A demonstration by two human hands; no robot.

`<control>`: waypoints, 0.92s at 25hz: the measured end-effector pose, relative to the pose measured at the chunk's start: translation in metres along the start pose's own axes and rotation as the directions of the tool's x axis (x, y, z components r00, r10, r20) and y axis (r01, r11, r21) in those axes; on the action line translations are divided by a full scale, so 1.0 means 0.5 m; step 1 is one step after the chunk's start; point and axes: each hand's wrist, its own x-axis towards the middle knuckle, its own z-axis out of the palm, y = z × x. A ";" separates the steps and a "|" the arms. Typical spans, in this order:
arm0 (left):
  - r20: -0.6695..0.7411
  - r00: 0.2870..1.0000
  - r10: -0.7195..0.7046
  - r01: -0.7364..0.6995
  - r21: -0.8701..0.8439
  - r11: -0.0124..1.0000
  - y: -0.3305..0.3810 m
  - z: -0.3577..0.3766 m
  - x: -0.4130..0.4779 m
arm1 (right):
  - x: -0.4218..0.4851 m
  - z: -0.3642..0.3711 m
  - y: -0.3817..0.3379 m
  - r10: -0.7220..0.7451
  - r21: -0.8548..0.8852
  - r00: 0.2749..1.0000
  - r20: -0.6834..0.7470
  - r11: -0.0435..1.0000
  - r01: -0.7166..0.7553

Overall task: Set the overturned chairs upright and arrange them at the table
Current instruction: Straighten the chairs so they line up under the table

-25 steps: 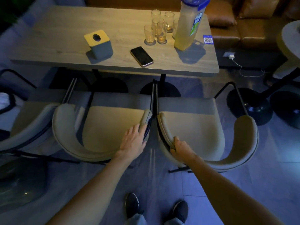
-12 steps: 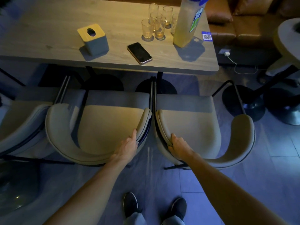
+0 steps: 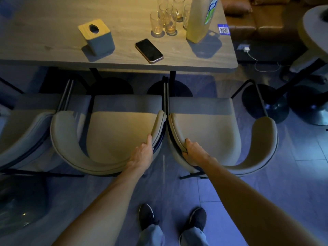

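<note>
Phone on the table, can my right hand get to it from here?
Probably yes, with a lean. The phone lies by the near edge of the table, nothing standing before it; but the right hand grips the backrest of the right chair and must let go first.

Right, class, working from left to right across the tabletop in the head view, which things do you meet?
On the table: tissue box → phone → bottle → QR sticker. The glasses are left out, since they overlap the phone and the bottle.
</note>
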 end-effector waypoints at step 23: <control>0.055 0.998 -0.009 0.012 -0.044 0.999 -0.001 0.005 -0.023 | -0.007 0.011 -0.015 0.062 0.008 0.998 -0.010 0.998 -0.062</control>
